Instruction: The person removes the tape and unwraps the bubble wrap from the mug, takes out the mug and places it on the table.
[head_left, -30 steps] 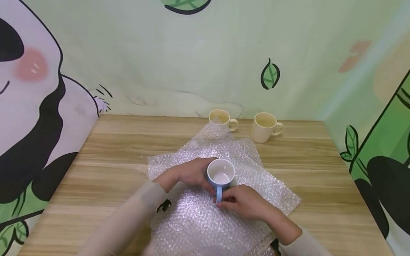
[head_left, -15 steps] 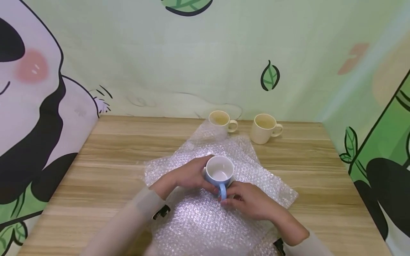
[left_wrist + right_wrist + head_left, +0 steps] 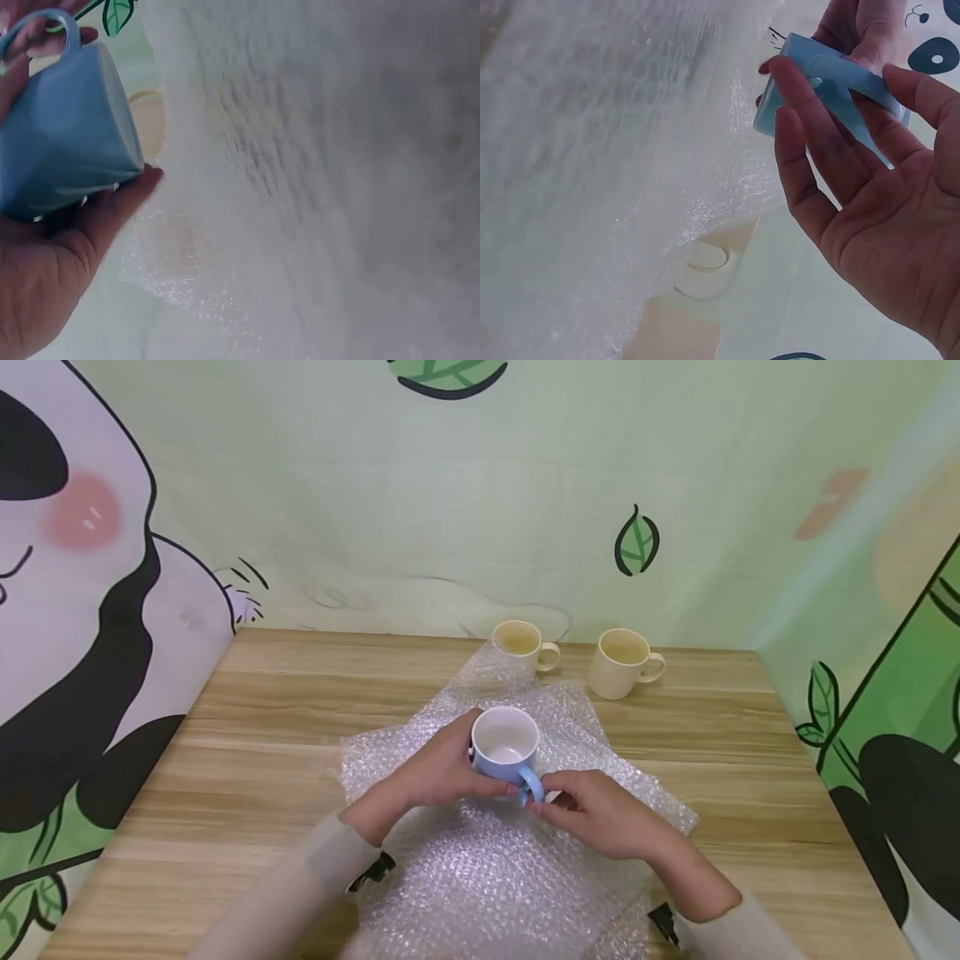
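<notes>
A light blue mug (image 3: 501,768) with a white inside is held between my two hands over the sheet of bubble wrap (image 3: 480,877). My left hand (image 3: 441,767) grips the mug's body from the left, its fingers curled round the far side. With thumb and fingers my right hand (image 3: 600,812) pinches the blue handle (image 3: 532,783), which points toward me and to the right. The left wrist view shows the mug (image 3: 64,131) in the left hand (image 3: 52,262). In the right wrist view the right hand's fingers (image 3: 829,154) lie about the handle (image 3: 855,79).
Two cream mugs stand upright by the back wall: one (image 3: 516,639) behind the wrap's far corner, which partly covers it, and another (image 3: 618,668) to its right. The wooden table (image 3: 255,760) meets walls printed with a panda (image 3: 180,585) and leaves.
Both hands have lifted the blue mug slightly, away from me. Its handle has swung to the right, and my right hand has shifted right with it.
</notes>
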{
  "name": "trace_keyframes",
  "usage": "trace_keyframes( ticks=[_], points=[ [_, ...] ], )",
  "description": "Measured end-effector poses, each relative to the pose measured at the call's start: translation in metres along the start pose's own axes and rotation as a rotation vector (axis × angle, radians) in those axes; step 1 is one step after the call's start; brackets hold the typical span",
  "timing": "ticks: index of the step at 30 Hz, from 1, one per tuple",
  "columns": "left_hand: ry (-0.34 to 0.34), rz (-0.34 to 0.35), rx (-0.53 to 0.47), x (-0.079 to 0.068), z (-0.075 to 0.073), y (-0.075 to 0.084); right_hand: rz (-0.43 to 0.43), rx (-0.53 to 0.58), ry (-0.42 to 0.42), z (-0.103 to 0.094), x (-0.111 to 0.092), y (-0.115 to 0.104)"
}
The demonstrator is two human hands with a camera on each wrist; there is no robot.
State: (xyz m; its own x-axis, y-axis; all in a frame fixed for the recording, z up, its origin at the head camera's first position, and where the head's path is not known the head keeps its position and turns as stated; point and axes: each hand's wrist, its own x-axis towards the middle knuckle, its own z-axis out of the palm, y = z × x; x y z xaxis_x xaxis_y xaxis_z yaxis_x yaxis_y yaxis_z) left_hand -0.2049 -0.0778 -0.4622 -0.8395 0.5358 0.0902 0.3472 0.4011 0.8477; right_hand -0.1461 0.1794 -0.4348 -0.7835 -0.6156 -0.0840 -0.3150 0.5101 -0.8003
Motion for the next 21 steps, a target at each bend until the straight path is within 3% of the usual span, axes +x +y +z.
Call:
trace_keyframes(
  ticks=[11, 21],
  points=[
    [0.204, -0.086, 0.041, -0.007, 0.004, 0.006, -0.001, 0.068, 0.095, -0.001, 0.017, -0.001],
    [0.325, -0.136, 0.066, -0.012, 0.002, 0.006, -0.013, 0.009, 0.182, 0.0, 0.038, -0.001]
  ],
)
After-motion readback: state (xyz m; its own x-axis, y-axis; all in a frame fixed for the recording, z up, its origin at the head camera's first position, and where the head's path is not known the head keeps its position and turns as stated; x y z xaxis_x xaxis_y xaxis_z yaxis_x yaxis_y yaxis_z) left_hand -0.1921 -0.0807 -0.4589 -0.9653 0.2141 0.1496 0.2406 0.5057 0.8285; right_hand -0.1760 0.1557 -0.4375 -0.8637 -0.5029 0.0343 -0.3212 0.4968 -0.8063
